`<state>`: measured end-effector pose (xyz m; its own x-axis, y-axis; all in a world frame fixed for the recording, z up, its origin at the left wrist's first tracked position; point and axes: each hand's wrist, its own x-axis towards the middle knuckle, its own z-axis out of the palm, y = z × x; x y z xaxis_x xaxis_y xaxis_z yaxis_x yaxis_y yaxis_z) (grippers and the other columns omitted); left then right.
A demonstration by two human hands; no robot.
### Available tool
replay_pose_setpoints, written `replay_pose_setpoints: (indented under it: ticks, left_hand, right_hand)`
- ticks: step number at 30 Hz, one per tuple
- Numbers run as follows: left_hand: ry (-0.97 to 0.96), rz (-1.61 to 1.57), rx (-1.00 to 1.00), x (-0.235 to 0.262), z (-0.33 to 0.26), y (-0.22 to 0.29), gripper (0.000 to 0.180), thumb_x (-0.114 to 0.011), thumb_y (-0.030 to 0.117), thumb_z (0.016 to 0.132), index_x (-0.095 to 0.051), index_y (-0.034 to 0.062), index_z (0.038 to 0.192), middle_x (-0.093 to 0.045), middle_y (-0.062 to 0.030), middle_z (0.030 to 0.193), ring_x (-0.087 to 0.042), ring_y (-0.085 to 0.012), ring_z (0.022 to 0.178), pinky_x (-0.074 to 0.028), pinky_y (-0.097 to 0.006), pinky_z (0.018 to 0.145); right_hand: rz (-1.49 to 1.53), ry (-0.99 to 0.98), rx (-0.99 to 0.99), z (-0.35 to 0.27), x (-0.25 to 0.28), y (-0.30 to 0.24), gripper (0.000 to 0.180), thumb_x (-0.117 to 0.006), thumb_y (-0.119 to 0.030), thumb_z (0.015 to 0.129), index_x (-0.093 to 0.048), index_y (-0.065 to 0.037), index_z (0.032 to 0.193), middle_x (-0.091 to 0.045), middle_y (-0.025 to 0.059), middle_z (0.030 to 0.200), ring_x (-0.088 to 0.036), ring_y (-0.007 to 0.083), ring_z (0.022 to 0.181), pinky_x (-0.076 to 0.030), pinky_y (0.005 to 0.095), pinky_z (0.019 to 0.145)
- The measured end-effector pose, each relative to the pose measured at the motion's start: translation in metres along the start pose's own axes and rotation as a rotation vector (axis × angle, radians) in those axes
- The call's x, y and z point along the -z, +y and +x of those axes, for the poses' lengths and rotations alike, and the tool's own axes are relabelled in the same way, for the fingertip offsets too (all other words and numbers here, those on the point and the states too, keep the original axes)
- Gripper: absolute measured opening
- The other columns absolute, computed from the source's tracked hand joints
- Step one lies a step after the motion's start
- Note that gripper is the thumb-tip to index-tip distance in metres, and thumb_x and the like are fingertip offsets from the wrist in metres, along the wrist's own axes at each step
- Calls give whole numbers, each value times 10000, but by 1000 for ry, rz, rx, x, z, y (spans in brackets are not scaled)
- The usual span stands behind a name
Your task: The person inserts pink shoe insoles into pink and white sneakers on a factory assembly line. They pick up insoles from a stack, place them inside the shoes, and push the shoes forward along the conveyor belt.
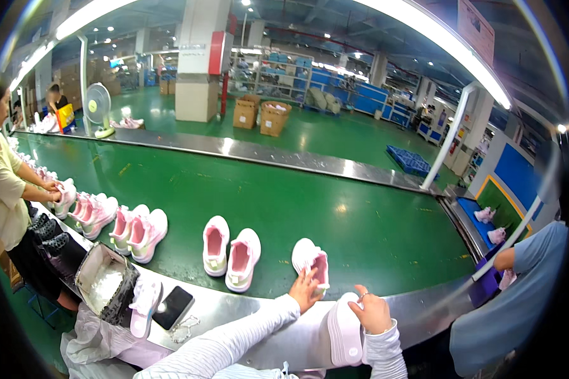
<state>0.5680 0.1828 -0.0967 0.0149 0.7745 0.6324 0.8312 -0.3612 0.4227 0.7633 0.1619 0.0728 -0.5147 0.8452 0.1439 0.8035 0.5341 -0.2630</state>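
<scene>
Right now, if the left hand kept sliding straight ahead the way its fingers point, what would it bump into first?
The left hand already rests its fingers on the pink-and-white shoe on the green belt. Going straight on, it would push that shoe first. Beyond it, only bare belt shows, though depth is hard to judge.

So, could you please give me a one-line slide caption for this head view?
Left hand rests on a pink-lined white sneaker on the green conveyor belt; right hand holds another white sneaker.

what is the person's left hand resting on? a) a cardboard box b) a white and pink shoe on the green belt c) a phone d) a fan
b: the left hand lies on the white and pink shoe on the green belt, while the right hand holds another shoe.
</scene>
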Motion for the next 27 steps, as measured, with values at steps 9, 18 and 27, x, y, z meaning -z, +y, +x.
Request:
replay_pose_setpoints:
  ticks: [9,18,27]
  left_hand:
    - [307,-376,151,0,17,-4,649,-644,144,672,-323,12,1220,-327,-229,1255,-318,-379,1176,-253,-411,1002]
    - [78,-329,587,-5,68,-54,311,-456,326,835,-540,114,1047,-584,-192,951,-559,-356,871,-438,-409,784]
    - [-119,-115,642,30,90,-52,450,-486,480,772,-635,55,762,-601,-197,768,-584,-357,737,-454,-415,681]
  right_hand:
    - [-186,-31,-213,-80,-37,7,619,-661,-378,662,-448,-91,1167,-583,159,827,-599,320,657,-480,398,584]
    - [-152,212,-123,-64,-14,3,429,-607,-337,730,-533,-117,1091,-574,119,719,-585,310,607,-465,407,548]
    - [-360,-11,240,53,-15,-30,115,-572,-197,715,-655,-118,707,-599,104,654,-609,271,613,-479,372,515]
